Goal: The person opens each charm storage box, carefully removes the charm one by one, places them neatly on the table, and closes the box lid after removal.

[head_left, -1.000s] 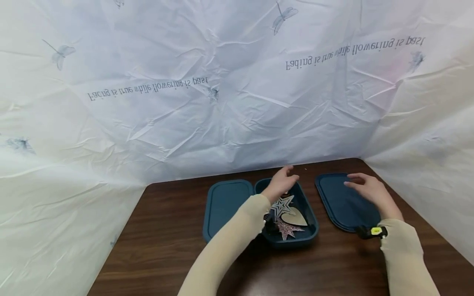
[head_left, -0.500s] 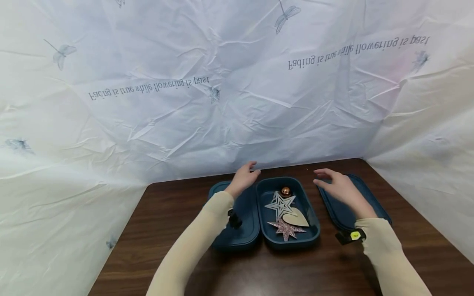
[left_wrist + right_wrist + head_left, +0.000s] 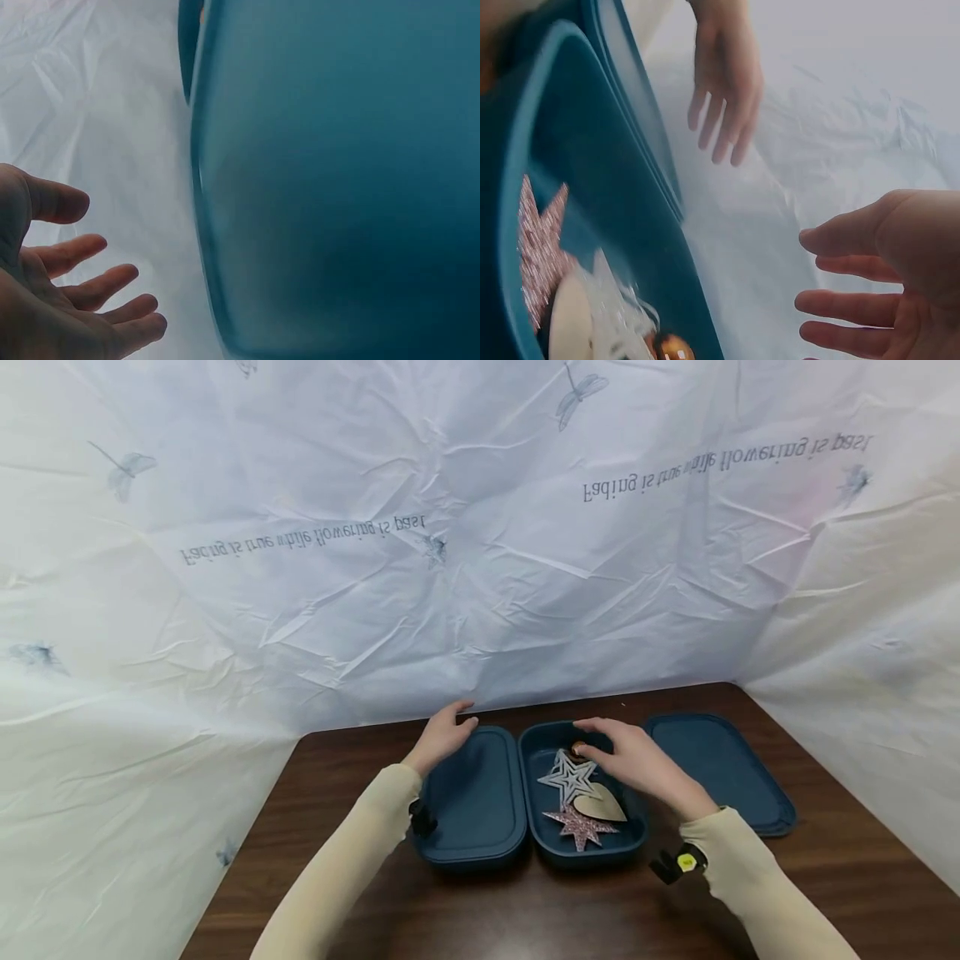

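Observation:
My left hand (image 3: 441, 739) hovers with spread, relaxed fingers over the far left corner of a blue lidded box (image 3: 483, 802). In the left wrist view its fingers are apart from the blue lid. My right hand (image 3: 643, 767) is over the far right side of an open blue box (image 3: 592, 860), fingers extended and holding nothing. Inside that box lie a silver star (image 3: 570, 778), a pale heart (image 3: 602, 806), a glittery pink star (image 3: 581, 827) and a shiny copper ball (image 3: 578, 749). The right hand partly covers the ball in the head view.
A loose blue lid (image 3: 723, 772) lies flat on the brown wooden table (image 3: 585, 910), right of the open box. The two boxes stand side by side. A wrinkled white printed sheet (image 3: 480, 593) hangs behind the table and along both sides.
My left hand has moved left, from over the open box to over the lidded one. My right hand has moved left from above the loose lid to the open box.

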Action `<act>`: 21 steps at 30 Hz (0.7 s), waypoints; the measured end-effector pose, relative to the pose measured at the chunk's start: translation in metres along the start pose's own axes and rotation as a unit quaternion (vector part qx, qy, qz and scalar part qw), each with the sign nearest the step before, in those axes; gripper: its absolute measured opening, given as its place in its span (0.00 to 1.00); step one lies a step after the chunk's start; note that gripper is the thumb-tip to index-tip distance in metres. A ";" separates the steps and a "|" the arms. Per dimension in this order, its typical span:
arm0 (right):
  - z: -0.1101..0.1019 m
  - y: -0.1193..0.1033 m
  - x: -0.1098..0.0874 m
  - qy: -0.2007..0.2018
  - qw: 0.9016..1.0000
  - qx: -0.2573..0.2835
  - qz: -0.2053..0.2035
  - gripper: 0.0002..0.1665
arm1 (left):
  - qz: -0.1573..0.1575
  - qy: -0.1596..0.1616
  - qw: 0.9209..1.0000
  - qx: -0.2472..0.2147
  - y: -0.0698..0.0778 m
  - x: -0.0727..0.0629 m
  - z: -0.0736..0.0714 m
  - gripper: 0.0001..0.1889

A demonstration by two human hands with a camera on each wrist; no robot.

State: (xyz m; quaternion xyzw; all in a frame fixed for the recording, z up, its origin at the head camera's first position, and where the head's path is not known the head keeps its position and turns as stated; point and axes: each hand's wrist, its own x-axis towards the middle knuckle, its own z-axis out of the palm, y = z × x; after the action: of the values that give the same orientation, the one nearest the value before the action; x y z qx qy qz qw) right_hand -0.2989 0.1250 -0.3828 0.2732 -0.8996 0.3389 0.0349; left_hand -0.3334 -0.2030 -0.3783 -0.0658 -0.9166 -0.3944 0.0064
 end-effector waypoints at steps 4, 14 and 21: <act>0.012 -0.011 -0.001 -0.013 1.000 -0.004 -0.027 0.28 | -0.005 0.011 1.000 0.021 -0.013 -0.004 -0.006 0.25; 0.041 -0.033 -0.009 -0.068 0.995 -0.013 -0.077 0.26 | -0.006 0.021 0.999 0.036 -0.038 -0.014 -0.013 0.26; 0.057 -0.042 -0.016 -0.106 0.988 -0.013 -0.107 0.28 | -0.013 0.023 0.999 0.041 -0.054 -0.017 -0.011 0.26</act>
State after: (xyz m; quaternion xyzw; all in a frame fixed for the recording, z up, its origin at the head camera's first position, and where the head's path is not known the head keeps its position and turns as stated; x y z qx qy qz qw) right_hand -0.2562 0.0704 -0.4061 0.4023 -0.8678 0.2907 -0.0214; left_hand -0.3238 -0.2495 -0.4108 -0.0438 -0.9323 -0.3582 0.0253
